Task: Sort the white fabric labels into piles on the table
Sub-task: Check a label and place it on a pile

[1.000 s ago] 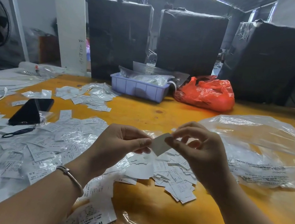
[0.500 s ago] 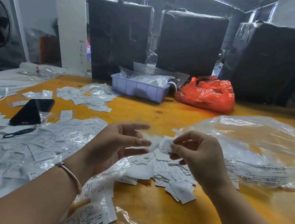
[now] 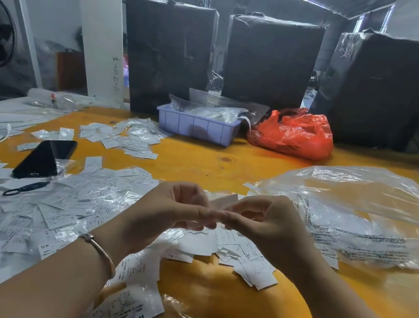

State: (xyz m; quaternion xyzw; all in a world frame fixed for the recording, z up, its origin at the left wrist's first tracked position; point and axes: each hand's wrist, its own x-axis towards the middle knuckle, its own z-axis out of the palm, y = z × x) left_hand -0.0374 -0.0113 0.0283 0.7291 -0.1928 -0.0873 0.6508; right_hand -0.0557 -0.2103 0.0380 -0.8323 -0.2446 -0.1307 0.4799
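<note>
The left hand (image 3: 175,206) and right hand (image 3: 265,219) meet fingertip to fingertip above the near label pile (image 3: 237,250), pinching a white label (image 3: 223,199) between them. The label looks light, thin and limp; it is best held by an edge. Half a second earlier the hands were apart.
</note>
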